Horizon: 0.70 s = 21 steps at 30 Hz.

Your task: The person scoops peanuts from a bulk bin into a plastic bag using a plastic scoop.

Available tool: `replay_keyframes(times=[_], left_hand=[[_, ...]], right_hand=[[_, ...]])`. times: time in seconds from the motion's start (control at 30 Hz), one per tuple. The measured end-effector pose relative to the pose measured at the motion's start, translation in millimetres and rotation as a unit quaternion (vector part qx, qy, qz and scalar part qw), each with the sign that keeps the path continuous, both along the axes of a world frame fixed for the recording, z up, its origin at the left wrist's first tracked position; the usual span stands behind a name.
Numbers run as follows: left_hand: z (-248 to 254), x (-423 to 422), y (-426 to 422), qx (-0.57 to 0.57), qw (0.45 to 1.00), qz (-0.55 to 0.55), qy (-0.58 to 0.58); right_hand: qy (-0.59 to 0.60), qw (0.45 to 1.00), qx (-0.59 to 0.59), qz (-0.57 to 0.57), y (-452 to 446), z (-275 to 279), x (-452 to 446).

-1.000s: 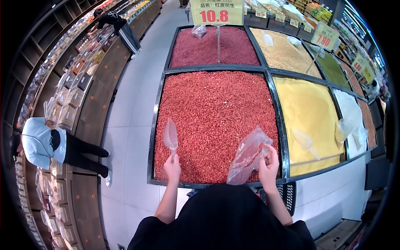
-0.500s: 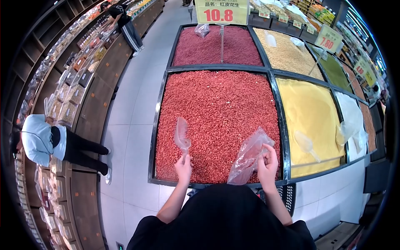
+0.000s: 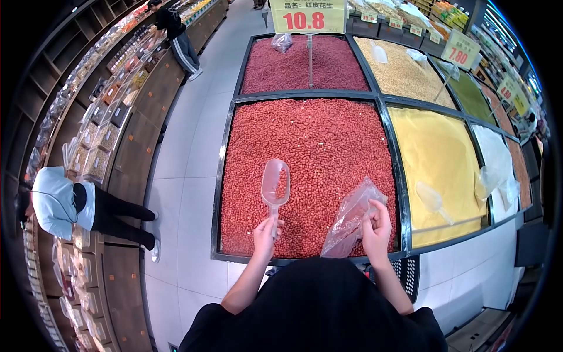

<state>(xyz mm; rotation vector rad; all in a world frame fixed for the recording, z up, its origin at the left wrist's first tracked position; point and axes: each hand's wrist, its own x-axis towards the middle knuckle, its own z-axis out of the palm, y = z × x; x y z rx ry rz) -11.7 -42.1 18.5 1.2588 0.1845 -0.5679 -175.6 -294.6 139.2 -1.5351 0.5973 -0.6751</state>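
A clear plastic scoop [image 3: 273, 186] points away from me over the near bin of red peanuts [image 3: 305, 132]. My left hand [image 3: 267, 235] is closed round its handle, and the scoop's hollow faces up with a few peanuts showing at its right side. To the right, my right hand [image 3: 375, 227] pinches the upper edge of a transparent plastic bag [image 3: 350, 220], which slants down to the left above the peanuts. A few red peanuts seem to show through the bag; its mouth cannot be made out clearly.
Behind the peanuts lies a dark red bin [image 3: 267, 73] with a price sign [image 3: 308, 16]. A yellow bin [image 3: 428, 158] holding a scoop is on the right. At the left shelves stand a person in white [image 3: 56, 202] and another in black [image 3: 170, 23].
My left hand has moved right, and the scoop has turned from edge-on to show its hollow. My right hand and the bag have hardly moved.
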Motion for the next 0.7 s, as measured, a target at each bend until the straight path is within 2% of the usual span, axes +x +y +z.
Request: replay_keyframes(times=[0.13,0.2,0.23,0.33,0.37,0.43,0.63,0.7], left_hand=[[30,2,11,-0.081,0.994,-0.043,0.066],[52,4,18,-0.048,0.989,-0.133,0.052],[61,6,24,-0.047,0.989,-0.133,0.054],[86,11,37,-0.029,0.969,-0.236,0.059],[94,12,39,-0.028,0.969,-0.237,0.061],[108,14,43,-0.054,0.946,-0.310,0.071],[136,7,34,-0.011,0.907,-0.412,0.081],[142,3,25,0.035,0.888,-0.453,0.072]], right_hand=[[-0.005,1.000,0.000,0.000,0,4,3],[-0.005,1.000,-0.004,-0.004,-4,3,2],[-0.006,1.000,-0.009,-0.007,-5,3,2],[-0.008,1.000,-0.014,-0.013,-7,9,2],[-0.005,1.000,-0.013,-0.014,-8,11,1],[0.003,0.999,-0.030,-0.019,-9,12,-1],[-0.021,1.000,0.003,-0.019,-12,14,-8],[-0.019,0.999,0.016,-0.020,-11,18,-10]])
